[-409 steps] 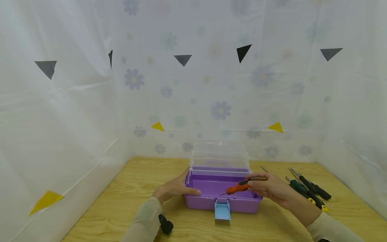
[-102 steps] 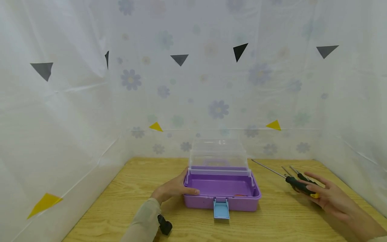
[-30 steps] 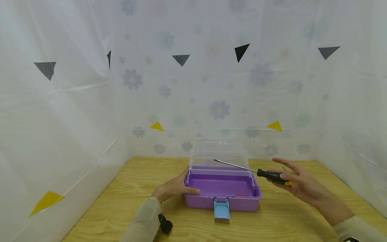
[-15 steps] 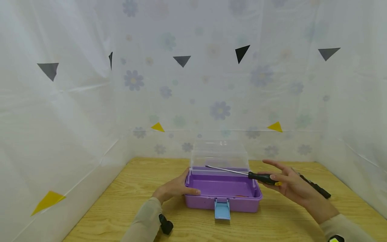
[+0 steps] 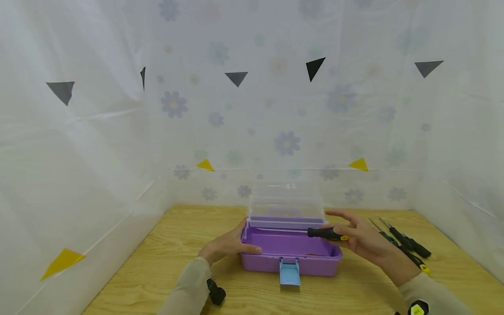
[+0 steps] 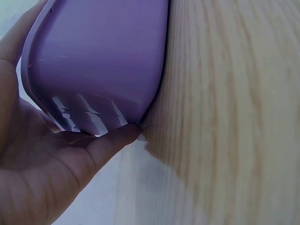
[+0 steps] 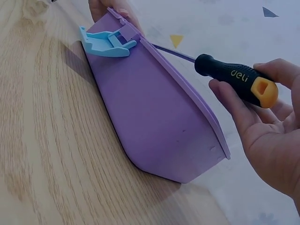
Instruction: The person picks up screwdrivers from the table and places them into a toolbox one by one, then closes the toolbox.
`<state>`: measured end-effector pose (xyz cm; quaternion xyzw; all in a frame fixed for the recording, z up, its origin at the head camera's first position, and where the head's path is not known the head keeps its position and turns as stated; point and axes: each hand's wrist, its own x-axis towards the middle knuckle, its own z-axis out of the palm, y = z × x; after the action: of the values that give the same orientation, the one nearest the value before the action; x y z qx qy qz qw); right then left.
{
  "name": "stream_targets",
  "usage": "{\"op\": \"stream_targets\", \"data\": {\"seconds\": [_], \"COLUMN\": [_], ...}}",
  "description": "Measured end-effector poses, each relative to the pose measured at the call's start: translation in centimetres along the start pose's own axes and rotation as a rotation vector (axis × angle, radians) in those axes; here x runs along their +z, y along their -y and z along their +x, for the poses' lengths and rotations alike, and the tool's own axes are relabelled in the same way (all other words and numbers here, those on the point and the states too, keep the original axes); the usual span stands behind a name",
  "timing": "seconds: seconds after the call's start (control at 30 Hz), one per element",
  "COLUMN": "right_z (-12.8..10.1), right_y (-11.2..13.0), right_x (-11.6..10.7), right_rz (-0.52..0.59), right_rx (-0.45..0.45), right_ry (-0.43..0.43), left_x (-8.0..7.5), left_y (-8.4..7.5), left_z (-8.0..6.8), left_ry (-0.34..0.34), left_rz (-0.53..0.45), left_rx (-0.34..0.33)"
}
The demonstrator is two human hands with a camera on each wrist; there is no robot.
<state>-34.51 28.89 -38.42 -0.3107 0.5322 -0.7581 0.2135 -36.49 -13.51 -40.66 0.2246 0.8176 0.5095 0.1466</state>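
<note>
Table wide and bare ahead of left fingers, so plenty of sliding room that side; crowded beyond right knuckles, where spare screwdrivers lie loose. Purple toolbox sits between both sets of fingers, clear lid propped upright just past fingertips, blue latch hanging off near wall. Left hand wrapped round left end of box, thumb along front wall, fingers curled on far corner: bracing grip. Right hand pinching black-and-yellow screwdriver by handle, other fingers spread loose, shaft pointing away from fingertips over right rim and into tray. Likely risks: shaft longer than it looks, tip may jam on far wall or rim and lever box against left fingers; loose pinch may let handle roll out and drop onto rim; lifted tip could knock lid shut. Orange item in tray below shaft, too small to identify. Shaft-to-rim contact: cannot tell.
</note>
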Motion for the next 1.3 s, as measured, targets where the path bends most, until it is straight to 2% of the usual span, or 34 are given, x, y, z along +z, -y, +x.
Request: {"op": "stream_targets", "data": {"seconds": [0.3,0.4,0.57,0.77,0.97,1.1,1.3], "right_z": [0.9,1.2,1.5,1.4,1.4,1.2,0.7], "right_y": [-0.6,-0.7,-0.8,-0.8,-0.5,0.0,1.4], "right_x": [0.9,1.3,1.6,1.9,2.3,2.4,2.0], "right_rz": [-0.103,-0.126,-0.154,-0.189,-0.187,-0.209,-0.222], "right_rx": [0.077,0.097,0.124,0.090,0.000,-0.059,-0.109], "right_ry": [-0.160,-0.190,-0.224,-0.168,-0.131,-0.112,-0.025], "left_x": [-0.1,-0.1,-0.2,-0.2,-0.2,-0.1,-0.1], "left_y": [-0.1,-0.2,0.0,0.0,-0.2,-0.2,0.0], "left_z": [0.0,0.0,0.0,-0.1,0.0,0.1,0.1], "left_ry": [0.011,0.013,0.021,0.016,0.010,0.020,0.035], "left_rz": [-0.002,-0.011,-0.020,-0.012,-0.018,-0.023,-0.031], "left_rx": [0.016,0.037,0.034,-0.002,-0.019,0.004,0.042]}}
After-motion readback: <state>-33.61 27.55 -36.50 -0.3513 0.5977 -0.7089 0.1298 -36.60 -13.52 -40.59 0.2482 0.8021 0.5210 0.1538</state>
